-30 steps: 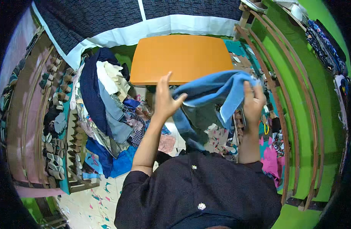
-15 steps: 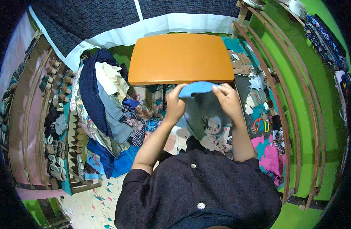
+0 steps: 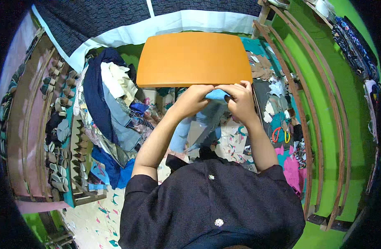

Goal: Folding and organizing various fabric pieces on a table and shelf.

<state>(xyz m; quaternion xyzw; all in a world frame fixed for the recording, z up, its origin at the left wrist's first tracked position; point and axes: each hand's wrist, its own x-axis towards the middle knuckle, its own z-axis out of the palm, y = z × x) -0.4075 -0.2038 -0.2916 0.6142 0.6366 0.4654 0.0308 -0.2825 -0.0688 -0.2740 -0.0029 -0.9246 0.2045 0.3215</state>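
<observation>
Light blue cloth [image 3: 217,95] is held up by both hands just in front of the orange table. My left hand [image 3: 194,99] is closed on its left part, and my right hand [image 3: 241,101] is closed on its right part. The hands almost meet over the top edge, so the fingertips and much of that edge are hidden. Below them, blue fabric hangs down, blurred; I cannot tell whether it is all one piece.
The orange table [image 3: 194,60] stands straight ahead. A large heap of clothes and fabric [image 3: 111,99] lies to the left, beside racks of shoe lasts [image 3: 59,162]. Scissors [image 3: 287,137] and fabric scraps lie at the right, near a wooden rack [image 3: 296,93]. Scraps litter the floor [image 3: 103,216].
My hands have come closer together, covering more of the cloth's top edge, which was stretched out between them before. The hanging fabric beneath has swung and shifted to the left.
</observation>
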